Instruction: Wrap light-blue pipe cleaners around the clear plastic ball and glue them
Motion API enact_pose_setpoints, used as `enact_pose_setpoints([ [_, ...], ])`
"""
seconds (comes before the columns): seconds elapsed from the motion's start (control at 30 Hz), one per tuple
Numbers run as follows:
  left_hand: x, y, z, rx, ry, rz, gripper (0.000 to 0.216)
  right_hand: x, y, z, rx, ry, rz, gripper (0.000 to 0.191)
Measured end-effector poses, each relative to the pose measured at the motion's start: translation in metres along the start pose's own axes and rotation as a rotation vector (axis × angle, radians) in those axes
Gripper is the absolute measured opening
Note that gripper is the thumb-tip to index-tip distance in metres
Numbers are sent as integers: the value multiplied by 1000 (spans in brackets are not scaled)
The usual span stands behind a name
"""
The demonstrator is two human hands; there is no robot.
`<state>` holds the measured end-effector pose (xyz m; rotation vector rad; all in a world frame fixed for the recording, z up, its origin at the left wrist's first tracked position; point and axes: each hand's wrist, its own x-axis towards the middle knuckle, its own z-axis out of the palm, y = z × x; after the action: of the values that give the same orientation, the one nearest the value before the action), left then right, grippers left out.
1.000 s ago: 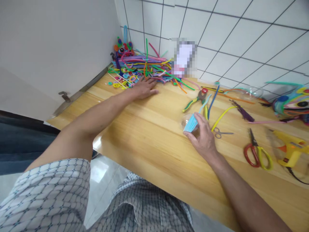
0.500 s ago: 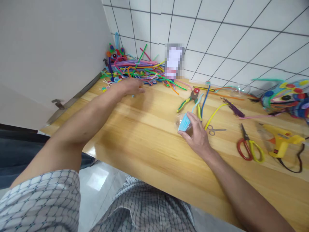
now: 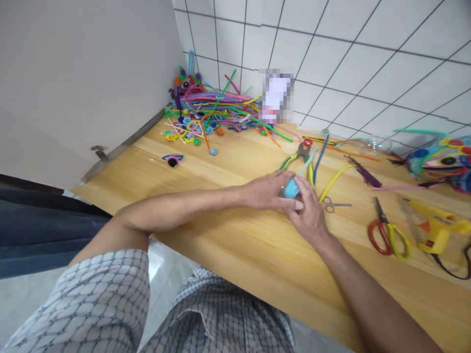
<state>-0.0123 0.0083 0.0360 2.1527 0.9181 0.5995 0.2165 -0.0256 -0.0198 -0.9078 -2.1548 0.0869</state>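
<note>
A clear ball partly covered with light-blue pipe cleaners (image 3: 291, 188) is held between my two hands over the wooden table. My left hand (image 3: 268, 191) wraps its left side, thumb along the bottom. On the other side my right hand (image 3: 309, 208) grips the ball with curled fingers. A light-blue pipe cleaner end (image 3: 309, 162) sticks up behind it. Just beyond lie green-and-yellow pliers (image 3: 304, 151), partly hidden by the hands. Small metal scissors (image 3: 335, 204) and a yellow pipe cleaner (image 3: 333, 184) are right of my right hand.
A heap of coloured pipe cleaners (image 3: 224, 108) lies at the back left, before a blurred phone-like rectangle (image 3: 275, 98). A black, pink and blue eye-shaped piece (image 3: 172, 161) lies nearer. Rightward are red-and-yellow scissors (image 3: 382, 230), a yellow glue gun (image 3: 437, 220) and a colourful fish-like craft (image 3: 441, 157).
My left hand has moved right from the pipe cleaner heap to the blue-covered ball, and now holds it with my right. The eye-shaped piece has come into view. The camera view has shifted slightly.
</note>
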Motion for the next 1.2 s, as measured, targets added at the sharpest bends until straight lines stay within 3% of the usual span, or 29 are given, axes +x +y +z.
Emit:
enact_pose_setpoints([
  [0.07, 4, -6, 19, -36, 75, 32, 92, 0, 1, -1, -6, 1, -14, 86],
  [0.17, 11, -18, 27, -96, 136, 54, 86, 0, 1, -3, -23, -21, -7, 91],
  [0.43, -9, -34, 31, -187, 190, 208, 101, -2, -7, -7, -82, -67, 28, 89],
  [0.6, -17, -35, 27, -160, 191, 282, 87, -3, -9, -8, -66, -72, 38, 92],
  [0.7, -17, -34, 26, -183, 209, 250, 80, -2, -12, -9, -25, -47, 19, 99],
  [0.83, -17, -33, 27, -204, 195, 196, 82, -2, -14, -9, -13, -31, 0, 99],
  [0.97, -16, -33, 30, -177, 223, 228, 86, -2, -12, -6, -17, -37, -23, 97],
  [1.2, -18, -34, 28, -110, 241, 297, 68, 1, -11, -7, 49, -19, -80, 97],
])
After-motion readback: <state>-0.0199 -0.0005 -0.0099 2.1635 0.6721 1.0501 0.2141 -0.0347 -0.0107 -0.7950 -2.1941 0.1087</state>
